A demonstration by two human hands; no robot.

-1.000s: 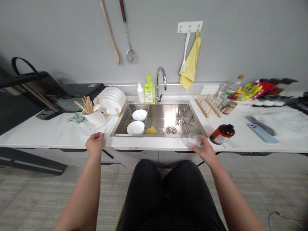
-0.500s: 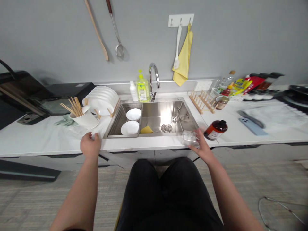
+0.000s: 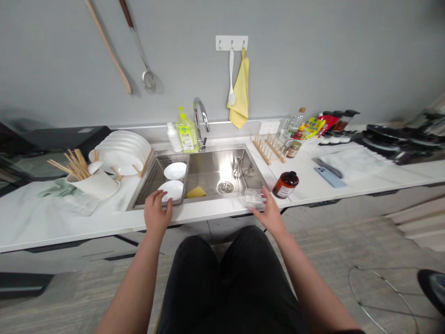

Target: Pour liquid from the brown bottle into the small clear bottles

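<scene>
Clear container (image 3: pixel 253 198) by the sink (image 3: pixel 212 180)

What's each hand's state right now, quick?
Left hand: open, loosely curled, nothing visible in it.
Right hand: at the clear container; whether it's gripping cannot be told.

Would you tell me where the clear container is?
In the head view, the clear container is at the front right of the sink, touching the right hand, left of the brown bottle.

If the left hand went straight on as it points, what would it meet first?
Probably the nearer white bowl in the basket, just ahead of the left hand; whether they touch is hard to tell.
</scene>
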